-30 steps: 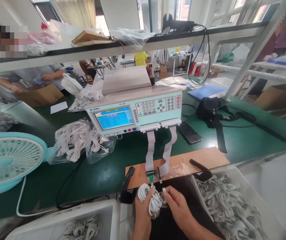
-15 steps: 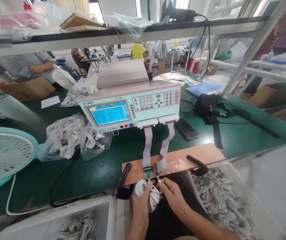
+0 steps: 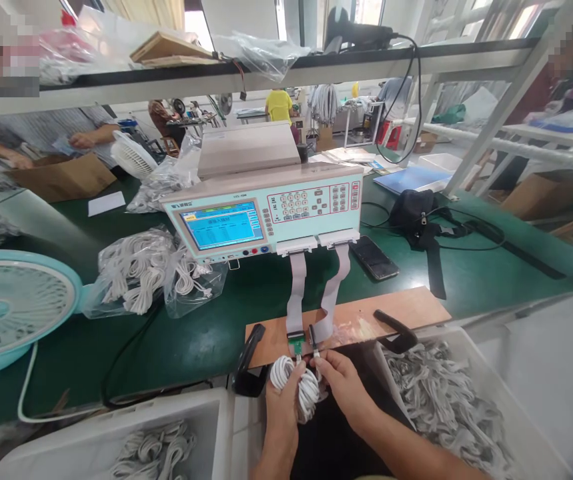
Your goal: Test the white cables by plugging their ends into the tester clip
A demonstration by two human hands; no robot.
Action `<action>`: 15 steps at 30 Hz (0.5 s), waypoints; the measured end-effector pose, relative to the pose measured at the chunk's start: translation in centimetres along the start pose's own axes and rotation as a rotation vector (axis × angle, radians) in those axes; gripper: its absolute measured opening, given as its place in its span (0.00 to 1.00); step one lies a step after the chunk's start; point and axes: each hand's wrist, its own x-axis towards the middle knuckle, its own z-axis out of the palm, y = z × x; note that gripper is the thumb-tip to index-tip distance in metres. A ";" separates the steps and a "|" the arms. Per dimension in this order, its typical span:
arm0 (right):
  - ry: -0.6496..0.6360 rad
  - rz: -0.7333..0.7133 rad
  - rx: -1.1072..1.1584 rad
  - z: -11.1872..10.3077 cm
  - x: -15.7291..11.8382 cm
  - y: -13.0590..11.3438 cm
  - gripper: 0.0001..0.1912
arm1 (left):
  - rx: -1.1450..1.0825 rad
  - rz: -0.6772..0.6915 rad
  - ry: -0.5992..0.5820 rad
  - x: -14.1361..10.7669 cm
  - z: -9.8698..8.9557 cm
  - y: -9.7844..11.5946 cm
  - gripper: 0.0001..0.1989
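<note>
My left hand [image 3: 282, 407] is closed round a coiled white cable [image 3: 307, 393]. One plug of that cable meets a small green circuit board [image 3: 297, 345] at the board's front edge. Beside it, my right hand [image 3: 340, 381] pinches the cable's other plug [image 3: 316, 354] against a dark upright connector [image 3: 313, 337]; whether it is fully seated I cannot tell. Two grey ribbon cables [image 3: 296, 287] run from the board and connector up to a tester [image 3: 311, 200] with a lit blue screen [image 3: 223, 227]. Both connectors sit on a wooden board [image 3: 361, 320] at the table's front edge.
Black clamps [image 3: 250, 360] grip the wooden board at both ends. White bins of cables stand at the lower left [image 3: 216, 427] and lower right [image 3: 496, 393]. A phone [image 3: 373, 257], black pouch [image 3: 411, 208], bagged cables [image 3: 139, 267] and turquoise fan [image 3: 11, 313] lie around the tester.
My right hand has moved its plug slightly forward, up against the dark connector. Larger text now shows on the tester's screen. My left hand stays at the green board.
</note>
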 end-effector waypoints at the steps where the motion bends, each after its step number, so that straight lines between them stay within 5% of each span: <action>1: -0.001 -0.001 -0.007 -0.1 0.0 0.1 0.21 | -0.008 -0.006 -0.030 0.1 -0.2 -0.3 0.15; 9: -0.094 -0.033 -0.083 -1.2 1.2 1.8 0.23 | -0.007 0.038 -0.027 3.0 -1.7 -3.8 0.21; 15: -0.125 -0.038 -0.077 -1.3 1.1 1.7 0.23 | -0.055 0.063 -0.009 3.4 -1.6 -4.5 0.22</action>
